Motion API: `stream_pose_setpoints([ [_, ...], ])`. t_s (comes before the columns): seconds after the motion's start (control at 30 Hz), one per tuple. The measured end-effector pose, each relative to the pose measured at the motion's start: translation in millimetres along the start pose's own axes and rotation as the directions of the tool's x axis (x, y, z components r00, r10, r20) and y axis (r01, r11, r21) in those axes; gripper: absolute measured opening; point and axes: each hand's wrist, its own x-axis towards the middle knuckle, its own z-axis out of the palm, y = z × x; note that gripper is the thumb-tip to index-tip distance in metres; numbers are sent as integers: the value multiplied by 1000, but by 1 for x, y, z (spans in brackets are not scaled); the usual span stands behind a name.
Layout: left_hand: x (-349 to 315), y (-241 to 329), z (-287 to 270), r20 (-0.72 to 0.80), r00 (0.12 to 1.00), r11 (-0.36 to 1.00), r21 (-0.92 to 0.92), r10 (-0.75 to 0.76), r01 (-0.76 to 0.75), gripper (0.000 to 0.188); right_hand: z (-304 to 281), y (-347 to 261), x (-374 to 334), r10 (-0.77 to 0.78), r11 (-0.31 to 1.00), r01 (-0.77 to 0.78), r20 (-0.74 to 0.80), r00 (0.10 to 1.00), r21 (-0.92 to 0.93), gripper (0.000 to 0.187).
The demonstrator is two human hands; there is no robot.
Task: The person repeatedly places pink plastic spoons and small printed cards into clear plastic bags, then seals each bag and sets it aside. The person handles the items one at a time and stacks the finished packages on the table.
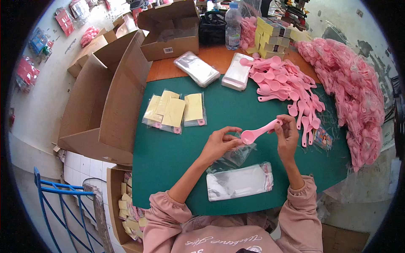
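Between my hands is a pink plastic spoon [259,132], its bowl to the left and its handle rising to the right. My right hand [287,134] pinches the handle's end. The fingers of my left hand [222,144] are closed on a clear plastic bag [234,157], at its opening beside the spoon's bowl; whether the bowl is inside the bag I cannot tell. Just below lies a stack of clear bags [240,181] near the table's front edge. A heap of loose pink spoons [282,80] spreads beyond my right hand, and a small printed card packet [322,139] lies beside it.
Packed bags with cream cards [172,111] lie on the green table [168,168] at left. Two bag stacks [197,68], a water bottle [233,27] and card bundles [272,38] stand behind. Bagged pink spoons [348,84] pile at right; cardboard boxes [101,92] stand left.
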Motion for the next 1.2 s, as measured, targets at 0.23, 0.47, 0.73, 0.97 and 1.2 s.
stream_pose_setpoints([
  [0.23, -1, 2, 3, -7, 1000, 1000, 12, -2, 2, 40, 1, 1, 0, -12, 1000, 12, -45, 999, 2, 16],
  [0.47, 0, -1, 4, 79, 997, 999, -40, 12, -9, 39, 2, 2, -2, 145, 989, -143, 125, 982, -25, 19],
  [0.73, -4, 6, 7, 218, 976, 992, -128, 14, 15, 35, 10, -1, -7, 235, 972, -231, 314, 920, -50, 24],
  [0.97, -7, 14, 5, 333, 943, 983, -166, -21, 81, 37, 10, -8, -6, 61, 998, -44, 379, 923, -52, 39],
  [1.2, -8, 26, -4, 269, 962, 971, -219, -37, 99, 37, -35, -31, 19, 96, 931, 67, 419, 903, -358, 47],
])
